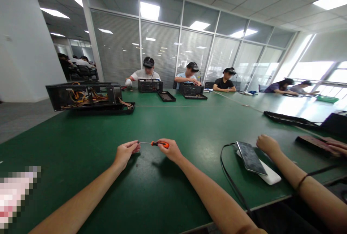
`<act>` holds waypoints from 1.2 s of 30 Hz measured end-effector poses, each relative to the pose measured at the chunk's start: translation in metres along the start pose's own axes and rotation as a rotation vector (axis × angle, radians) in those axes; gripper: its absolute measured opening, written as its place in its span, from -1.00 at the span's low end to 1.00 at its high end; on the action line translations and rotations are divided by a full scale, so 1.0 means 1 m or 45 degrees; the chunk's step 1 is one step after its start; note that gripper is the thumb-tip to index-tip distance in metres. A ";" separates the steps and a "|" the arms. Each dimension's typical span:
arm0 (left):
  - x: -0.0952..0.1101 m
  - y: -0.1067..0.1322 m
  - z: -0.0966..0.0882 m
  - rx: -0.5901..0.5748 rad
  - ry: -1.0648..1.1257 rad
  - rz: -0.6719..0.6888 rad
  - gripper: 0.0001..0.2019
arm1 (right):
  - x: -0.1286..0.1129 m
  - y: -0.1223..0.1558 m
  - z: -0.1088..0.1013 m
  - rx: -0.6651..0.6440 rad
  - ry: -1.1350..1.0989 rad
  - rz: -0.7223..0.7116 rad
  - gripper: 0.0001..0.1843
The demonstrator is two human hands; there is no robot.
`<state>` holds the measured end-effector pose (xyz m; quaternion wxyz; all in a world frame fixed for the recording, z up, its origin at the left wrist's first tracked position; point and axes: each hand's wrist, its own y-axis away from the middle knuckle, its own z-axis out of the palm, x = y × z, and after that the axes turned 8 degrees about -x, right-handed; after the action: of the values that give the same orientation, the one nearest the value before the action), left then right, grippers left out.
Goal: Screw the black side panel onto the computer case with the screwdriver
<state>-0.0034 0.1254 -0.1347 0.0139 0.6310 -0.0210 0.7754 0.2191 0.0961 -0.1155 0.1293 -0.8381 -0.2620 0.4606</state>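
Note:
My right hand (172, 150) is wrapped around the orange and black handle of a screwdriver (160, 144). The thin shaft lies nearly level and points left, toward my left hand (127, 153). There, thumb and fingers are pinched together at the screwdriver's tip. A small dark spot shows at those fingertips, too small to name. Both hands are held over the green table (159, 194).
An open computer case (84, 96) with loose wires sits on the far left, over a black panel (130, 108). At right, a phone (251, 158) rests on a white slab (271, 176), near a black cable (230, 176) and a co-worker's fist (267, 144). Other people sit opposite.

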 end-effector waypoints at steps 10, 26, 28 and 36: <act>-0.001 -0.001 0.000 0.047 -0.070 0.016 -0.73 | -0.001 0.001 0.000 -0.030 0.037 -0.038 -0.77; -0.009 -0.011 -0.007 0.093 -0.189 0.095 -0.68 | -0.008 0.007 0.011 -0.217 0.386 -0.172 -0.67; -0.007 -0.013 -0.012 0.090 -0.278 0.140 -0.67 | -0.008 0.008 0.016 -0.238 0.410 -0.136 -0.65; 0.002 -0.014 -0.016 -0.020 -0.639 0.220 -0.68 | 0.004 0.012 0.027 -0.237 0.455 -0.002 -0.67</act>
<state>-0.0189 0.1405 -0.1358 -0.0529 0.7993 -0.0836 0.5927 0.2017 0.0874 -0.1384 0.0962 -0.9147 -0.2769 0.2782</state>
